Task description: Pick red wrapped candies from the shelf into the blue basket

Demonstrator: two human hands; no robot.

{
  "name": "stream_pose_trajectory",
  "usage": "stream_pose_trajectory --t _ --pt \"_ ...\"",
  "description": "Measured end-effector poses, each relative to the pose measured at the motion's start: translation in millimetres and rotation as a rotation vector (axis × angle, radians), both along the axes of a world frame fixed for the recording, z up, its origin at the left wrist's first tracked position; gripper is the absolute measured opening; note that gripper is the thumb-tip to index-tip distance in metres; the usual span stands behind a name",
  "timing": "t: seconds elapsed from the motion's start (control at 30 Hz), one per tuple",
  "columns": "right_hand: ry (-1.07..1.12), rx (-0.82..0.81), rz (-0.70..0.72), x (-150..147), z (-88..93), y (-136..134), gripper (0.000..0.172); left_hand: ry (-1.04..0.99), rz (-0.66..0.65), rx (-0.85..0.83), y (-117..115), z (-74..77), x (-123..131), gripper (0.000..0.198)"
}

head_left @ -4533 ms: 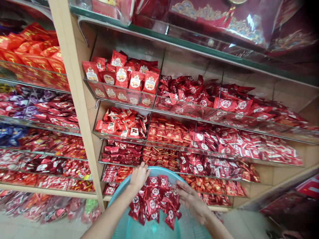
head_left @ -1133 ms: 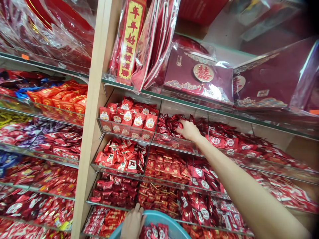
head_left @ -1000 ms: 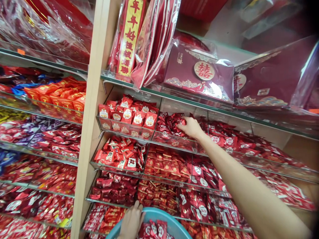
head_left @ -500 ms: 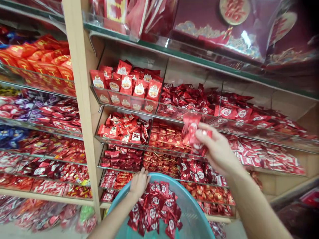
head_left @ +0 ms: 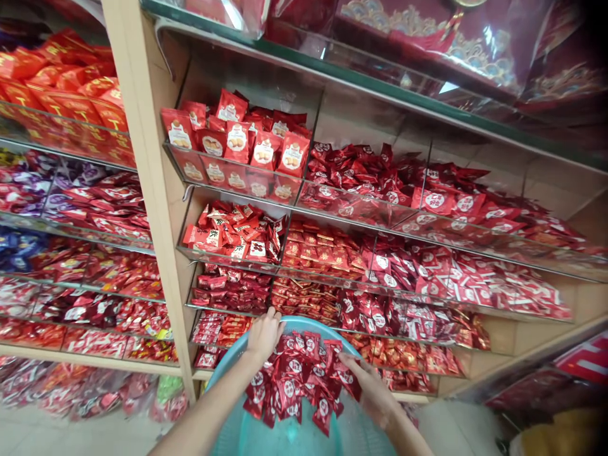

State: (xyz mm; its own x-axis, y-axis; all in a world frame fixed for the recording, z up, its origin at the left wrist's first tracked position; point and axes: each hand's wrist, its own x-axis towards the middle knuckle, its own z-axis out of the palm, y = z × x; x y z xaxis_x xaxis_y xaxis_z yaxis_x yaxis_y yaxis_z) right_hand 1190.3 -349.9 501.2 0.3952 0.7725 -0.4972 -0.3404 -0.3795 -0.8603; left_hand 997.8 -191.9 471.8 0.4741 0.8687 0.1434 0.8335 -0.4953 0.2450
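Observation:
A turquoise plastic basin [head_left: 363, 437] is in front of me, with a pile of dark red wrapped candy packets [head_left: 289, 396] inside. My left hand [head_left: 264, 337] grips the basin's far rim, its fingers curled over the edge. Low inside the basin, my right hand [head_left: 373, 389] is closed around a few more red packets [head_left: 348, 375] at the right side of the pile. Its thumb and fingers are partly hidden by the wrappers, so the exact number held cannot be told. The packets bear round pale labels.
Glass-fronted shelves [head_left: 228, 258] filled with red snack packets rise beyond the basin. A wooden upright [head_left: 137, 177] divides them from shelves with orange packets [head_left: 71, 82] at left. Bagged goods [head_left: 102, 389] lie below. A green-edged glass shelf [head_left: 380, 92] juts out overhead.
My right hand has come down from in front of the middle shelves into the basin, carrying red packets. My left hand stays on the rim. The view has tilted slightly downward.

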Motion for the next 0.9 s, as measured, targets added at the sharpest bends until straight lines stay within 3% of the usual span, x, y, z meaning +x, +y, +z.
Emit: stream_pose_trajectory --t 0.4,0.9 --pt "0.184 -0.039 -0.068 3 -10.8 14 0.028 -0.010 0.012 0.002 -1 -0.5 1 0.034" --pt "0.128 -0.044 -0.034 6 -13.6 8 0.033 0.001 0.000 0.019 -1 1.2 0 0.036"
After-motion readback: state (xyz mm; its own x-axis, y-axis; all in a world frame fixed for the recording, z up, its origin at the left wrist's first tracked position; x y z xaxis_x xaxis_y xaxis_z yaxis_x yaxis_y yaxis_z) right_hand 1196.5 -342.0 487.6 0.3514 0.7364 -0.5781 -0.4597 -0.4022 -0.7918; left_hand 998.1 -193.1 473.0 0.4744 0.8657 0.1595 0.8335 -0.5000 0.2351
